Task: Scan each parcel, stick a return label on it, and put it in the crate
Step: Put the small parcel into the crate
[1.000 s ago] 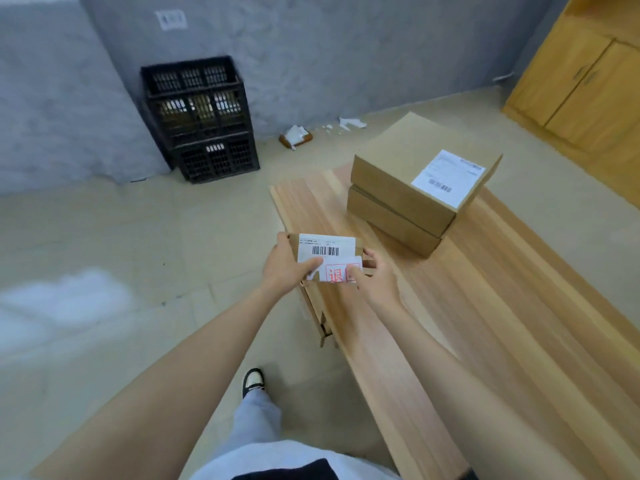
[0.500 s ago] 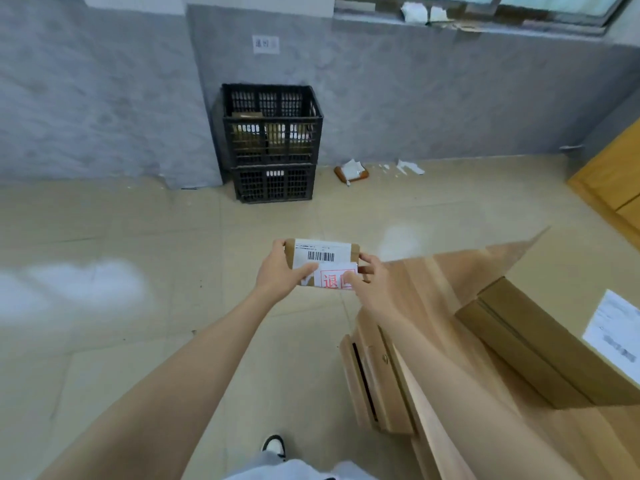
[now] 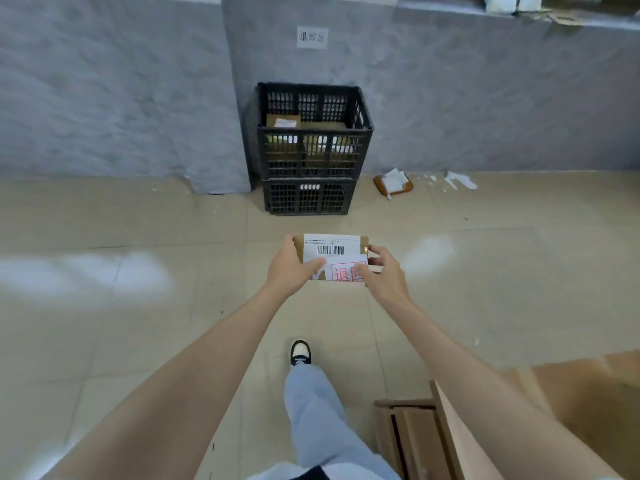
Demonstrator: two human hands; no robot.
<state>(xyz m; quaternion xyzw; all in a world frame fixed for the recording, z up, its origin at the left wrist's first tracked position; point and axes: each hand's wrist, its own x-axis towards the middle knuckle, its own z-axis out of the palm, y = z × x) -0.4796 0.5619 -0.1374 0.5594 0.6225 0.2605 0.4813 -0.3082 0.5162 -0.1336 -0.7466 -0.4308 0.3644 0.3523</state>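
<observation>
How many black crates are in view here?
2: the upper crate holding parcels, stacked on the lower crate, both on the floor against the grey wall. None other shows.

This looks like a simple parcel returns room. Two stacked black plastic lattice crates [image 3: 313,147] stand against a rough grey wall [image 3: 104,81], the upper one holding brown cardboard parcels [image 3: 304,128]. A small white paper sign [image 3: 312,37] hangs above, and torn white paper scraps [image 3: 459,180] lie on the beige tiled floor [image 3: 138,323].
</observation>
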